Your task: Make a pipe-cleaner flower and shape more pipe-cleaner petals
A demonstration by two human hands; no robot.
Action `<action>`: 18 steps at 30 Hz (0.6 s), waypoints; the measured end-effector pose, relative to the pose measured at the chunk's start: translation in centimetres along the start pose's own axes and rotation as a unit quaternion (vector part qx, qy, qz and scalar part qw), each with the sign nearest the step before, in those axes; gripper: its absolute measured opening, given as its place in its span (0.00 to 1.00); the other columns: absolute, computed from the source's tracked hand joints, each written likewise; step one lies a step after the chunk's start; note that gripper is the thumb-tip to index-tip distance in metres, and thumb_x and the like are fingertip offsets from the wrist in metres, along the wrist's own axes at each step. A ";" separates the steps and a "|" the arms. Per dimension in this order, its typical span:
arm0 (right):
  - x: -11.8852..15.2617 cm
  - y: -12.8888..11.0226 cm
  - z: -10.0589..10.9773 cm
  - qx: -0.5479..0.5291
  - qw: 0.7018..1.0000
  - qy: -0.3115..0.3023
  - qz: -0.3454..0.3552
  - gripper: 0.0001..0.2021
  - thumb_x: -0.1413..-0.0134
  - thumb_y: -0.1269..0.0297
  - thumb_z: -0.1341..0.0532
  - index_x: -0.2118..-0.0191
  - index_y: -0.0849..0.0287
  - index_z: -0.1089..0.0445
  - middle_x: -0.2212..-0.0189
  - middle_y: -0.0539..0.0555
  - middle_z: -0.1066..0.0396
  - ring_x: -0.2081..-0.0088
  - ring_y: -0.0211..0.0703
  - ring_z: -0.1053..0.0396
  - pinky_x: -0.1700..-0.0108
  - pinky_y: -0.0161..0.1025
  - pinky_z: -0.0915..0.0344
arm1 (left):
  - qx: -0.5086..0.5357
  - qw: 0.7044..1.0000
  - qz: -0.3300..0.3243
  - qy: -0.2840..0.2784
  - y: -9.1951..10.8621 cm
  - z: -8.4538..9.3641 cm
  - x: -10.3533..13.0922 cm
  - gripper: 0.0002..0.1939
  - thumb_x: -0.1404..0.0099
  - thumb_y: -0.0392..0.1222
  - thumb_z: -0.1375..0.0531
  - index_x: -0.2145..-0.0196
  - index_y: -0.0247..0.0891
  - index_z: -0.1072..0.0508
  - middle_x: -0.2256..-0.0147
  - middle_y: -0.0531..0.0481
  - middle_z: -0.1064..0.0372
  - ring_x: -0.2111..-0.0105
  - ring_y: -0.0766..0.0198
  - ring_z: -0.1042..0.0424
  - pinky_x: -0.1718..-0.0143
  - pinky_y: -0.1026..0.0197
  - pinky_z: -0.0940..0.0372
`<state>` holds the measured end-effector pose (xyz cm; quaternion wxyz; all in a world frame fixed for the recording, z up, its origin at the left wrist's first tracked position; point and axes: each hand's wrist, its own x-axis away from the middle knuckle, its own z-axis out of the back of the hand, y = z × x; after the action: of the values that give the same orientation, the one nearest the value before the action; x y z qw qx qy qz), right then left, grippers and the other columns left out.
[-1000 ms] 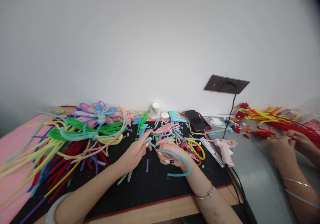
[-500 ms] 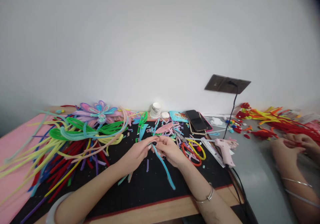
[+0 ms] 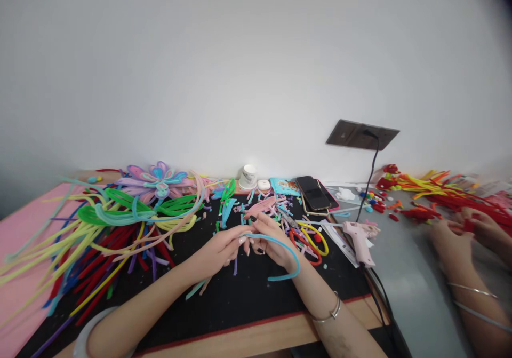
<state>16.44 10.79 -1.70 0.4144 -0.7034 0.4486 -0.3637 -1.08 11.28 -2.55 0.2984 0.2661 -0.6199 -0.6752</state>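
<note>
My left hand pinches one end of a light blue pipe cleaner between thumb and fingertips. My right hand meets it there, its fingers curled in around the same end. From the fingertips the pipe cleaner arches over the back of my right hand and hooks round, its free end by my right wrist. Fingers hide whatever detail lies at the pinched end. Behind the hands lie a pink looped piece and short cut bits of pipe cleaner on the black mat.
Left are bundled pipe cleaners and a pastel flower-like piece. A paper cup, a phone and a pink glue gun with a black cord stand behind and right. Another person's hands hold something red at far right.
The blue pipe cleaner, which hung down straight toward the front, now curves to the right over my right hand. My right fingers have shifted, the index finger now raised.
</note>
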 end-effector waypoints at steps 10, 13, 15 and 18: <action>0.0 -0.4 0.7 -0.008 0.996 -0.087 0.024 0.21 0.47 0.51 0.42 0.54 0.60 0.36 0.76 0.52 0.28 0.83 0.33 0.36 0.84 0.28 0.41 | 0.016 0.992 -0.007 0.128 -0.7 1.2 -1.1 0.19 0.35 0.50 0.51 0.51 0.36 0.38 0.73 0.55 0.39 0.86 0.76 0.47 0.86 0.70 0.47; 0.1 -0.4 0.7 0.005 0.997 -0.064 0.033 0.18 0.47 0.53 0.41 0.65 0.67 0.29 0.74 0.58 0.27 0.80 0.33 0.34 0.80 0.28 0.38 | 0.007 0.991 0.006 0.135 -1.1 1.4 -1.3 0.20 0.35 0.50 0.52 0.50 0.35 0.39 0.72 0.54 0.37 0.86 0.75 0.44 0.87 0.70 0.47; 0.2 -0.5 0.6 0.010 0.998 -0.051 0.030 0.17 0.48 0.54 0.40 0.68 0.68 0.28 0.74 0.59 0.26 0.80 0.33 0.34 0.79 0.28 0.38 | 0.004 0.990 0.013 0.142 -1.3 1.4 -1.3 0.21 0.35 0.50 0.52 0.49 0.35 0.40 0.71 0.53 0.36 0.86 0.75 0.43 0.87 0.70 0.47; 0.3 -0.7 0.4 0.017 0.998 -0.066 0.013 0.16 0.50 0.56 0.37 0.62 0.65 0.29 0.73 0.58 0.25 0.80 0.33 0.33 0.79 0.29 0.37 | -0.006 0.991 0.006 0.136 -1.2 1.4 -1.2 0.21 0.35 0.51 0.52 0.50 0.34 0.39 0.74 0.54 0.37 0.86 0.74 0.43 0.86 0.70 0.46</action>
<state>17.13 10.76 -1.16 0.4598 -0.7128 0.4234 -0.3182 -1.35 13.14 -3.65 0.3850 0.3500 -0.5714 -0.6346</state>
